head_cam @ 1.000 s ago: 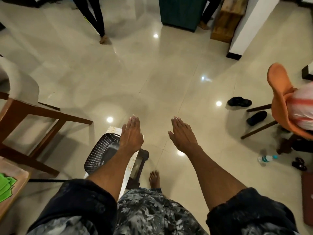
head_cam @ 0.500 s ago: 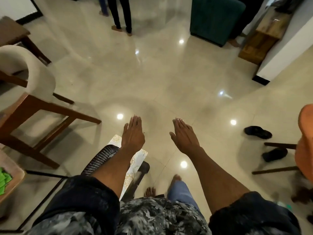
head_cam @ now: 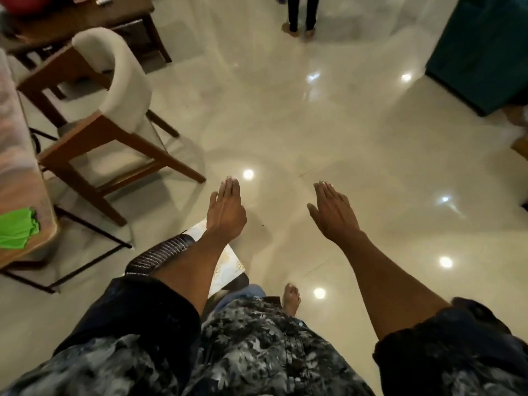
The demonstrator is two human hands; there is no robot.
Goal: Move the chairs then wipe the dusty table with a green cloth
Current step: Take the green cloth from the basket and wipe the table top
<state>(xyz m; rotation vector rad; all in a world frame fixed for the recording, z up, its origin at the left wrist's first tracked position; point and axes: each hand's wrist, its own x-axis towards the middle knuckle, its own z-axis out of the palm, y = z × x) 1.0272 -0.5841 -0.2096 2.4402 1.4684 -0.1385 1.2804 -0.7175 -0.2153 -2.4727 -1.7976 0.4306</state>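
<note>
My left hand [head_cam: 225, 212] and my right hand [head_cam: 334, 212] stretch forward over the glossy floor, fingers straight, holding nothing. A wooden chair with a white padded back [head_cam: 114, 90] stands at the left, to the left of and beyond my left hand. The wooden table [head_cam: 43, 207] shows only as a corner at the far left edge. A folded green cloth [head_cam: 18, 228] lies on that corner. Neither hand touches the chair, table or cloth.
A black mesh fan with a marbled white panel [head_cam: 160, 257] lies on the floor under my left forearm. A second wooden table [head_cam: 85, 18] stands at top left. A person's legs [head_cam: 300, 15] are ahead, a teal sofa [head_cam: 485, 52] at the right.
The view has swung to the left: the chair and green cloth came further into view, the orange chair and shoes at the right left it. Both hands stay outstretched and flat.
</note>
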